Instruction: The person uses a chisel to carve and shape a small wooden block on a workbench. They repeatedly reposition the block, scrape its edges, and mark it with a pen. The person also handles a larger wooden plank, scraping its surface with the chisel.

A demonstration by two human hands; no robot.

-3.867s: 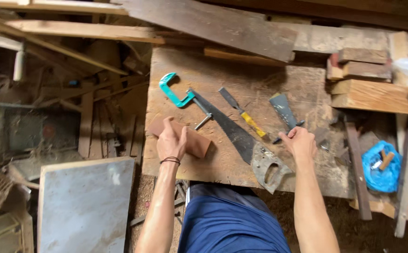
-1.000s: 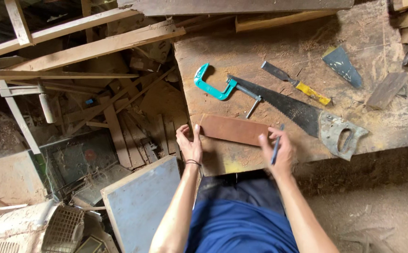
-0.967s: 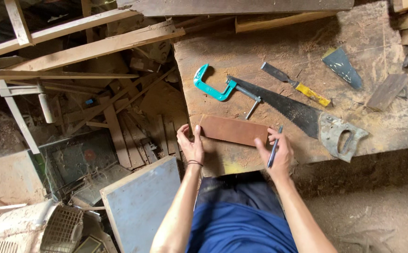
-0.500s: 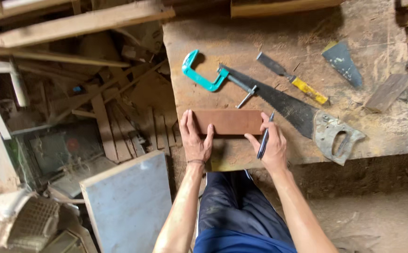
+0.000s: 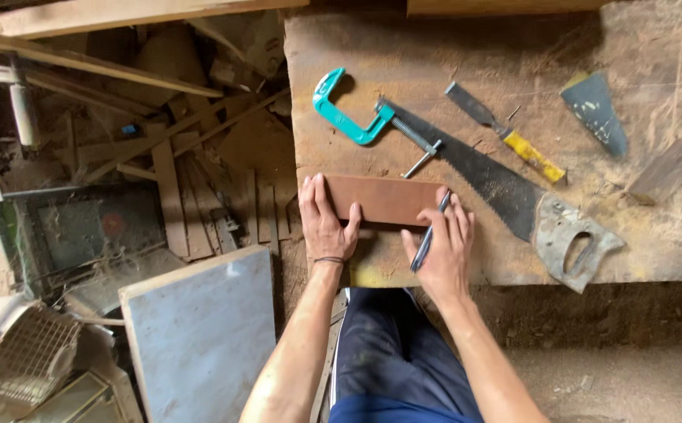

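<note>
The left hand (image 5: 327, 222) lies flat, fingers spread, pressing down on the left end of a flat, reddish-brown rectangular wooden board (image 5: 384, 200). The right hand (image 5: 443, 243) rests its fingertips on the board's right end and pinches a slim dark pen or pencil (image 5: 429, 232) between thumb and fingers; which of the two it is, the view is too small to tell. The board lies near the front edge of a worn, stained wooden workbench (image 5: 654, 243).

Just beyond the left hand sits a teal metal C-clamp (image 5: 350, 117), unused, so only palm pressure holds the board; it could slide or twist if either hand leans unevenly. Beyond the right hand, touching or nearly touching the board's far corner, lies a dark-bladed handsaw with a grey handle (image 5: 513, 196), whose toothed edge could catch knuckles reaching past. Farther off lie a yellow-handled chisel (image 5: 513, 137) and a grey triangular trowel blade (image 5: 596, 111).
</note>
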